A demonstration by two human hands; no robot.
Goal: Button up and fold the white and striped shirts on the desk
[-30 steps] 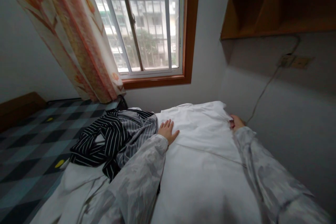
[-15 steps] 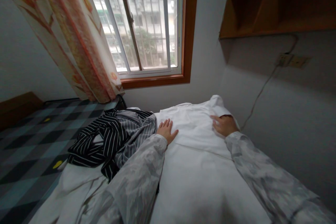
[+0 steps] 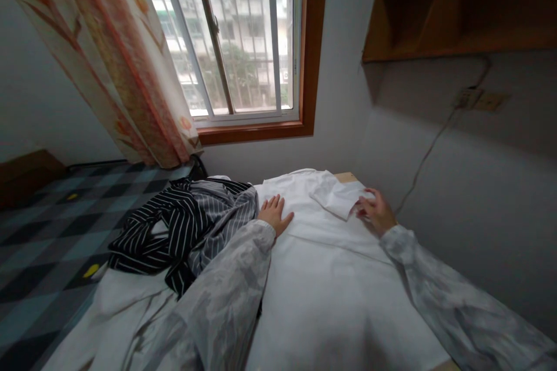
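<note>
A: Where is the cloth?
B: Spread over the bench, straight ahead of the wearer; bare pale wood shows at the far right corner and again at the near right; a thin line runs across the cloth, nearer than the fingers.

A: Left hand?
B: Palm down on the cloth by its left edge; fingers spread; just beside the striped clothes.

A: Right hand?
B: At the right end of a flap, which lies doubled over the far part of the cloth; fingers bent; cannot tell whether they pinch the flap or only touch it.

A: To the left?
B: The striped clothes, black and grey with pale lines, in a loose heap; a pale garment shows on the near side of the heap; farther left, a checked cover with yellow marks.

A: Surroundings?
B: Window in a brown frame, bars outside; flowered curtain at its left; upper right, a wooden shelf on the wall; below it a socket; a cord slants down from there; grey patterned sleeves on both arms.
</note>
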